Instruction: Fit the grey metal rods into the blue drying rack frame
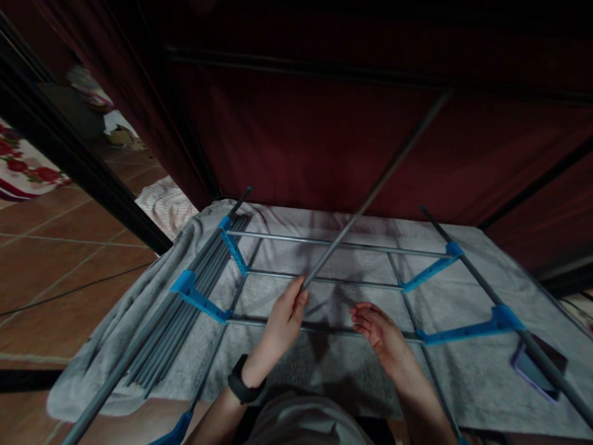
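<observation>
My left hand [286, 315], with a dark band on its wrist, is closed around the lower end of a grey metal tube [365, 204]. The tube slants up and to the right, its far end in front of the dark red cloth. My right hand [376, 330] is held apart from the tube, fingers stretched out and nothing in them. Below both hands stands a frame of grey tubes joined by blue plastic brackets [467, 327]. Several thin crossbars [333, 243] span it from left to right. Another blue bracket [199, 296] sits on the left side.
Several loose grey tubes [185, 321] lie bundled at the left on the grey blanket [111, 327]. A phone [537, 368] rests on the right, partly behind a frame tube. Dark red cloth [296, 142] on a black frame closes off the back. Brown tiled floor [83, 266] shows at left.
</observation>
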{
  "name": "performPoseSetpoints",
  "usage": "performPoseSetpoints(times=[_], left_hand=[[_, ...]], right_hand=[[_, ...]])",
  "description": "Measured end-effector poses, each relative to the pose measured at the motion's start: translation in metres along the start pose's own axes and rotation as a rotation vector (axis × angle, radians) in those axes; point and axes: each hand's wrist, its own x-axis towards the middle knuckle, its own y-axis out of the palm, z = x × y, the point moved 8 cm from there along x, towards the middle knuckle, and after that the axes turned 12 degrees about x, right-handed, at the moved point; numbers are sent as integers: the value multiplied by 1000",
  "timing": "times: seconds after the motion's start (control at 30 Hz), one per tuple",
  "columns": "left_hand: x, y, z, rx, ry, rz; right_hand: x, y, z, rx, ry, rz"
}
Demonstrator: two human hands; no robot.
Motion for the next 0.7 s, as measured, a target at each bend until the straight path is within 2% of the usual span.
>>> performPoseSetpoints(times=[0.17, 0.33, 0.53, 0.7], left_hand=[[-1, 5, 2, 291, 173, 135], [-3, 7, 24, 509, 286, 180], [-3, 8, 52, 675, 355, 200], [2, 7, 62, 719, 377, 233]], right_hand=[[-2, 4, 27, 39, -102, -47], [-3, 9, 50, 83, -209, -96], [-5, 3, 69, 148, -322, -97], [-3, -9, 70, 194, -345, -120]])
